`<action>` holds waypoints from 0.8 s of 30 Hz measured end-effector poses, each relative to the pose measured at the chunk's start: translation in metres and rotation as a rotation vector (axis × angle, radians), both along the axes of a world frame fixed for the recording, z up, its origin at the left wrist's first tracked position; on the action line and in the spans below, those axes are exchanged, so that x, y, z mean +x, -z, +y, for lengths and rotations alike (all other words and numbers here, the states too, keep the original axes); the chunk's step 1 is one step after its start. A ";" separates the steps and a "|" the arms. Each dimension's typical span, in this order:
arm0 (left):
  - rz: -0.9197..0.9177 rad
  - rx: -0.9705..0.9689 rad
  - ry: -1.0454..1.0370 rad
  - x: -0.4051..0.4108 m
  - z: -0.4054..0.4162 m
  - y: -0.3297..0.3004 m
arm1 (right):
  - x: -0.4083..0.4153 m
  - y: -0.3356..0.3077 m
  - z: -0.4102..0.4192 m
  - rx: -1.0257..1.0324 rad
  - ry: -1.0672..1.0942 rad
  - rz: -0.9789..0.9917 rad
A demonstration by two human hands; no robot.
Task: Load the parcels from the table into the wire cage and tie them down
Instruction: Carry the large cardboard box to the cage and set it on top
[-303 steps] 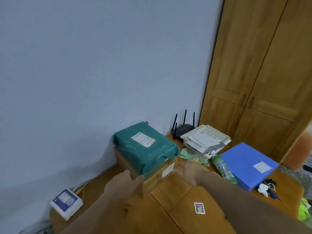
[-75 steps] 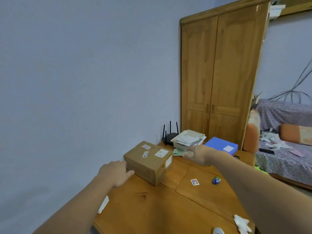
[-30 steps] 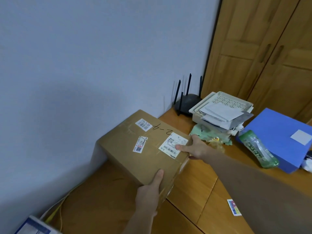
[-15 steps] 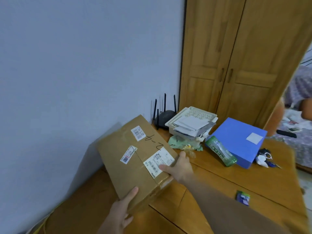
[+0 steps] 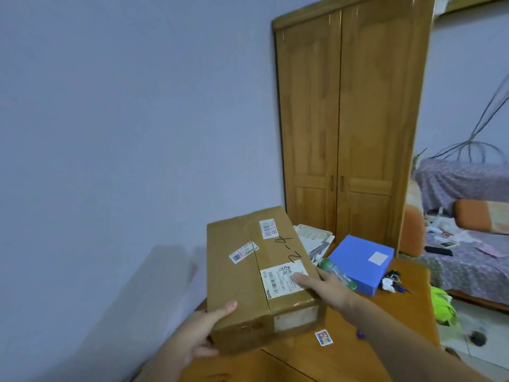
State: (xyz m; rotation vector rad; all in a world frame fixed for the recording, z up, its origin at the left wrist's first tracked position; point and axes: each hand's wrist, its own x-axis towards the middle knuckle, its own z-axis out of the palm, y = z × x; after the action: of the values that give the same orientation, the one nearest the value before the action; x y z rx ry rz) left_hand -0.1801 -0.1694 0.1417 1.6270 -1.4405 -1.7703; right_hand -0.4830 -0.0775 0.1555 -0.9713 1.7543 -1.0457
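Observation:
A brown cardboard parcel (image 5: 248, 271) with white shipping labels and the marking "2-4" is lifted off the wooden table (image 5: 344, 351), tilted with its far end up. My left hand (image 5: 198, 334) grips its near left corner, thumb on top and fingers under. My right hand (image 5: 322, 285) grips the right edge, thumb on the large label. The wire cage is not in view.
Behind the parcel lie a white tray of papers (image 5: 314, 238), a green bottle (image 5: 338, 274), a blue box (image 5: 360, 260), keys (image 5: 392, 282) and a small card (image 5: 323, 337). A wooden wardrobe (image 5: 347, 119) stands behind; a sofa (image 5: 468, 230) is at the right.
The parcel has risen off the table and swung its long side toward me. Both hands keep their hold. My head has lifted, so more of the room shows.

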 end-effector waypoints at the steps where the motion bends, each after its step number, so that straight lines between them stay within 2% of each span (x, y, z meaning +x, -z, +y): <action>1: -0.021 -0.012 0.030 0.008 0.011 -0.019 | 0.009 -0.012 0.013 0.009 0.003 -0.043; 5: -0.099 -0.021 0.122 0.043 0.057 -0.081 | 0.045 -0.055 0.058 0.072 -0.001 -0.023; 9: -0.112 -0.042 0.131 0.086 0.093 -0.111 | 0.081 -0.088 0.087 0.082 -0.047 0.062; 17: -0.092 -0.072 -0.007 0.195 0.149 -0.122 | 0.181 -0.109 0.112 -0.001 -0.156 0.100; 24: -0.118 -0.041 -0.199 0.310 0.220 -0.114 | 0.294 -0.088 0.111 -0.005 -0.398 0.083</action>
State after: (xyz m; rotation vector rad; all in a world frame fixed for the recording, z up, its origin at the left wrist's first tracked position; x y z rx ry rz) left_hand 0.1298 0.0506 0.2555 1.8114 -1.3030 -1.5491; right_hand -0.1895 0.0338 0.2438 -1.3170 1.5367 -0.7636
